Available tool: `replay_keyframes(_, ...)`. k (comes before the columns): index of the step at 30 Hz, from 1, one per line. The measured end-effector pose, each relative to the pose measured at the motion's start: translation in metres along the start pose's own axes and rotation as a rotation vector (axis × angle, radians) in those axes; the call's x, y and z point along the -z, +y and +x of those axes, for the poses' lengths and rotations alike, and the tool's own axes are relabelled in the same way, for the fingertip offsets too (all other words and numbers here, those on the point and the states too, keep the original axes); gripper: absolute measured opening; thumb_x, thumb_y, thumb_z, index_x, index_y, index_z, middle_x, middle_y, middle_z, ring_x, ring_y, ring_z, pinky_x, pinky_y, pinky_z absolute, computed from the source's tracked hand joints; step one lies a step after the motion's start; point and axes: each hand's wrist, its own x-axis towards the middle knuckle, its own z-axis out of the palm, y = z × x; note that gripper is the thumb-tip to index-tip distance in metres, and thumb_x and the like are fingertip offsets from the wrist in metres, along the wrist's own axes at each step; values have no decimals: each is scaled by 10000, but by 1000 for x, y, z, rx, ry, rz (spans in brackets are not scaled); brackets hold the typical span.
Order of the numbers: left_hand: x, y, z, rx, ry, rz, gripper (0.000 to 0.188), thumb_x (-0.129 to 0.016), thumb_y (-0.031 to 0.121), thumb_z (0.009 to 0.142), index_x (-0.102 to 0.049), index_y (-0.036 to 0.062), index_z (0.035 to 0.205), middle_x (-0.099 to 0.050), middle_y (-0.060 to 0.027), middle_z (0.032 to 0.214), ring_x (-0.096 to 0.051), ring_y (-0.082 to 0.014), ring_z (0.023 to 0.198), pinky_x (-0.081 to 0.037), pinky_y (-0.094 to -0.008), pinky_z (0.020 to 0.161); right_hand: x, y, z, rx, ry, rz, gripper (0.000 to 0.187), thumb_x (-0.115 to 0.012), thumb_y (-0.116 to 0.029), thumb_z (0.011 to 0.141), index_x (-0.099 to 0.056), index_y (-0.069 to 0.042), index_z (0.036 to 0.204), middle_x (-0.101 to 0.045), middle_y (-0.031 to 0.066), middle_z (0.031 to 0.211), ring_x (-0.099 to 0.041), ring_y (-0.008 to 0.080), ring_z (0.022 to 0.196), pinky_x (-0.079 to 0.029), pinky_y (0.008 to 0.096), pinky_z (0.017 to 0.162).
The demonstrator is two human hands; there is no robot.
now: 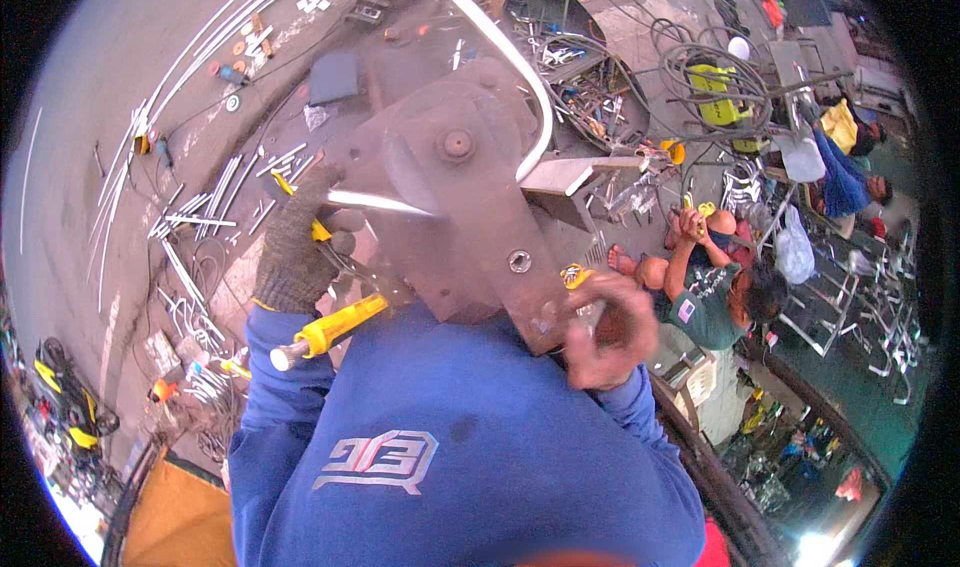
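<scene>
dark round tray [643,99]: jumbled metal pieces [595,107] | left hand [297,242] curled at silver bar [382,204], right hand [612,335] curled; grips unclear

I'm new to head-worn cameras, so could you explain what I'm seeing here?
There is no robot: a camera on a person's head looks down past their blue top. Its wide fisheye lens bends the edges.

Both hands are at a bulky metal machine. The left hand wears a dark glove and is beside the end of a pale tube; a firm grip is hard to confirm. The bare right hand is blurred at the machine's near corner. A yellow handle sticks out below the glove.

On the floor lie cut tubes and coiled cable. At right, another person sits low.
</scene>
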Motion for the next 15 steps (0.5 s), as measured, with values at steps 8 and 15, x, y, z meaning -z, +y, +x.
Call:
replay_keyframes(8,9,-12,7,-223,-132,187,501,-662,16,859,-506,-7,1335,-658,-132,1097,-667,-204,949,-538,-285,793,-132,-33,46,-196,-467,-45,986,-796,-217,705,-267,-26,1515,-435,255,1441,-516,398,1256,-394,475,1066)
replay_keyframes(15,14,7,11,498,-165,-1013,331,-558,298,997,-572,60,1228,-626,-141,1175,-639,-259,1026,-548,-408,878,-171,-35,54,-368,-359,73,1091,-779,-158,647,-167,-26,1541,-419,278,1450,-493,435,1277,-383,460,1087)
